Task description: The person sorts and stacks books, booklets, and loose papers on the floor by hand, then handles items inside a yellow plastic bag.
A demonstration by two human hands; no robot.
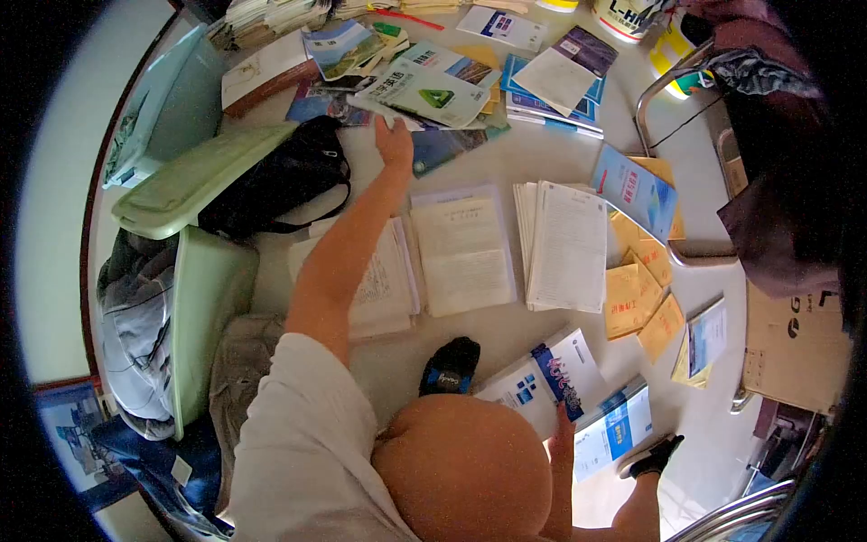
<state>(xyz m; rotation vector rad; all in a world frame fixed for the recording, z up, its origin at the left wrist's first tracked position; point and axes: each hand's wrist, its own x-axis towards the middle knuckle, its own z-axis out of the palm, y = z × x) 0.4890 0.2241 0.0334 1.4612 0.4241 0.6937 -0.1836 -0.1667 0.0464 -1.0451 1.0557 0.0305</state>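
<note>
Paper stacks [567, 248] squared; textbooks [438, 86] loosely heaped. Left grip [393, 144] clamped on booklet [386, 110]; right grip [562, 431] on blue-banded paperback [585, 358].

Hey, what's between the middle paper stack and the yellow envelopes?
A slightly fanned stack of printed sheets lies there, as the head view shows.

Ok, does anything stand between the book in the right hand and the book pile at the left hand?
Yes: the middle paper stack and right-hand stack lie between the book and pile, though probably low enough to pass over.
</note>
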